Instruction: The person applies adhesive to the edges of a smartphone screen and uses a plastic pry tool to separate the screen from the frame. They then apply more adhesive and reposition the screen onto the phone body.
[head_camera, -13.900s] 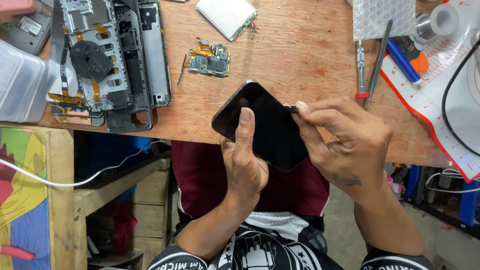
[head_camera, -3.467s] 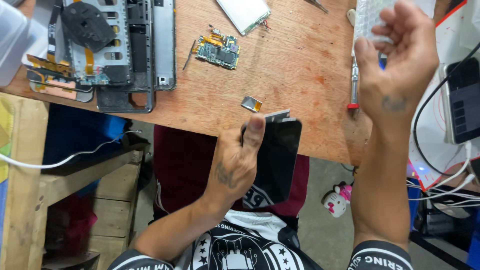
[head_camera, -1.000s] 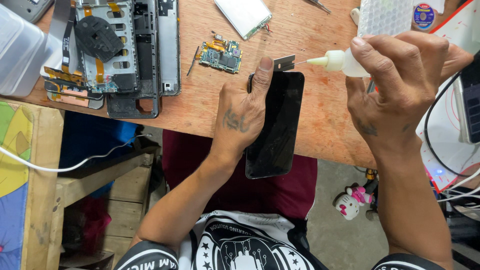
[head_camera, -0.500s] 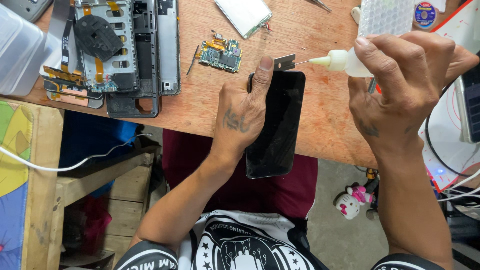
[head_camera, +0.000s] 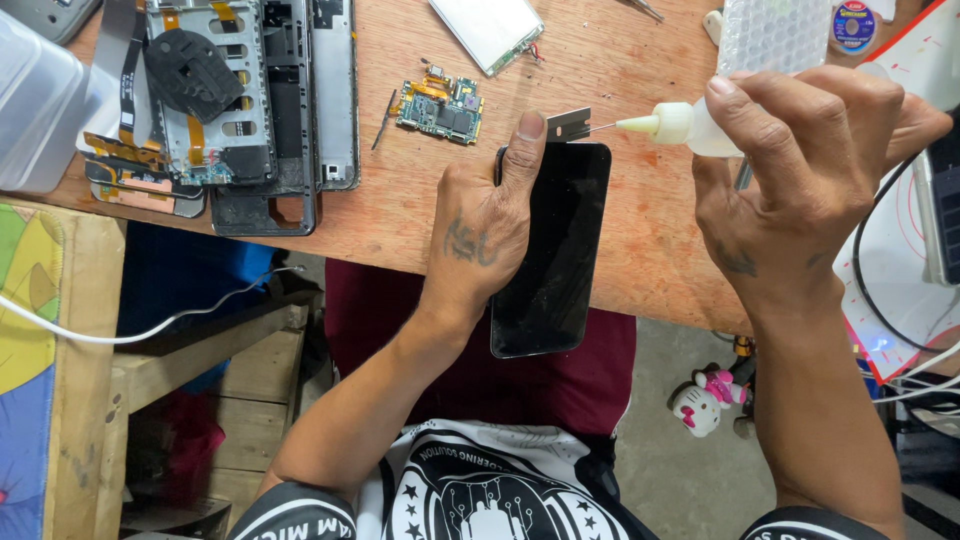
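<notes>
The black phone (head_camera: 553, 245) lies with its long axis running near to far, its near end overhanging the wooden table (head_camera: 640, 250) edge, gripped by the left hand (head_camera: 487, 225). The right hand (head_camera: 805, 165) grasps a small dropper bottle (head_camera: 685, 125), nozzle pointing left at a razor blade (head_camera: 568, 124) at the phone's far end.

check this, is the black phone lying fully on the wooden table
No, the black phone lies partly on the wooden table, its lower end hanging over the table's edge above the person's lap.
</notes>
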